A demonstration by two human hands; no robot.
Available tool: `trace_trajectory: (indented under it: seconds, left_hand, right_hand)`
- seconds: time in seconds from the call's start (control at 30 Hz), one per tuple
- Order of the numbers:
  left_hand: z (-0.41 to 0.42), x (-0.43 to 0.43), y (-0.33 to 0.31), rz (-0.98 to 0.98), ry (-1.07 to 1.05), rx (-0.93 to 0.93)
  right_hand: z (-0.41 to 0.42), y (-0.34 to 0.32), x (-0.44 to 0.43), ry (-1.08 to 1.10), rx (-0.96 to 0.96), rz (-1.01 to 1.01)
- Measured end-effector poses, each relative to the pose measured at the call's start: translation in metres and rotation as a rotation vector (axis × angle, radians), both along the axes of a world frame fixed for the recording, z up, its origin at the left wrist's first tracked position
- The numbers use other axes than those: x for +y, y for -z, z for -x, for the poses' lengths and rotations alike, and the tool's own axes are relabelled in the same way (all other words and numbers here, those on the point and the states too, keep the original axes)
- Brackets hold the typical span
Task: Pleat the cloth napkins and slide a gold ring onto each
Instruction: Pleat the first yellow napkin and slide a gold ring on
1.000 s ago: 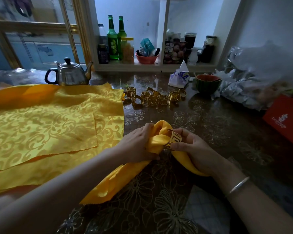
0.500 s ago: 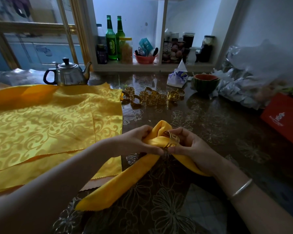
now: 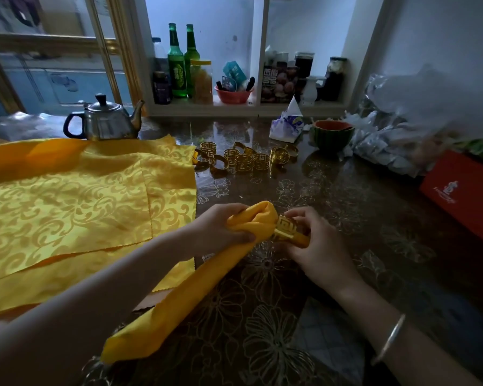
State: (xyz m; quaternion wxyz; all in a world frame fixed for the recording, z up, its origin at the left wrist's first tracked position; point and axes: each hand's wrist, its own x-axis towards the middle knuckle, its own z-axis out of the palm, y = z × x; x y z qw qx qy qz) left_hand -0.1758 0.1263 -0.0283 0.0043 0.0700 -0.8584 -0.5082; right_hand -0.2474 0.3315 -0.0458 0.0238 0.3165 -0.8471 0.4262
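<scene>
A yellow cloth napkin [image 3: 190, 296], gathered into a long bunch, runs from the table's near edge up to both hands. My left hand [image 3: 221, 229] grips its folded top. A gold ring [image 3: 286, 228] with a cut-out key pattern sits around the napkin just right of that fold. My right hand [image 3: 318, 246] holds the ring, fingers curled over it, and hides the napkin's right end. Several more gold rings [image 3: 243, 160] stand in a cluster further back. A stack of flat yellow patterned napkins [image 3: 76, 201] lies to the left.
A steel teapot [image 3: 106, 121] stands behind the napkin stack. A tissue pack [image 3: 286, 126] and a watermelon-style bowl [image 3: 332, 133] sit at the back. Crumpled plastic bags [image 3: 402, 129] and a red box [image 3: 463, 193] fill the right side. A shelf holds green bottles [image 3: 179, 62] and jars.
The ring has slid further onto the napkin and turned, so its patterned side faces up. Both hands stayed in place, and the napkin's tail shifted slightly.
</scene>
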Motion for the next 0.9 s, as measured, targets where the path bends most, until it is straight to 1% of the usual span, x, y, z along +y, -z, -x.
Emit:
trace_trajectory:
  seconds: [0.1, 0.2, 0.33, 0.4, 0.47, 0.53, 0.63, 0.73, 0.9]
  left_hand:
    - [-0.002, -0.002, -0.011, 0.164, 0.107, -0.090]
    - [-0.001, -0.002, -0.019, 0.290, 0.183, -0.118]
    - [0.002, -0.003, -0.024, 0.446, 0.317, -0.118]
    - [0.005, -0.001, -0.022, 0.500, 0.334, -0.106]
    - [0.007, 0.001, -0.018, 0.538, 0.313, -0.091]
    - [0.008, 0.001, -0.012, 0.505, 0.257, -0.066]
    - [0.007, 0.001, -0.007, 0.350, 0.190, -0.052]
    - [0.007, 0.006, -0.005, 0.356, 0.159, -0.059]
    - [0.007, 0.010, -0.004, 0.351, 0.090, -0.024]
  right_hand:
    - [-0.001, 0.005, 0.000, -0.022, -0.005, 0.026]
    - [-0.004, 0.008, 0.001, -0.063, 0.020, 0.038]
    - [-0.004, 0.008, 0.003, -0.095, 0.208, -0.126]
    - [-0.005, 0.006, 0.003, -0.105, 0.230, -0.186]
    - [-0.004, 0.004, 0.004, -0.134, 0.214, -0.200]
    - [-0.005, 0.003, 0.005, -0.169, 0.197, -0.185]
    - [-0.005, 0.000, 0.006, -0.177, 0.225, -0.228]
    - [-0.007, -0.005, 0.004, -0.160, 0.301, -0.338]
    - [-0.012, -0.013, 0.002, -0.214, 0.273, -0.292]
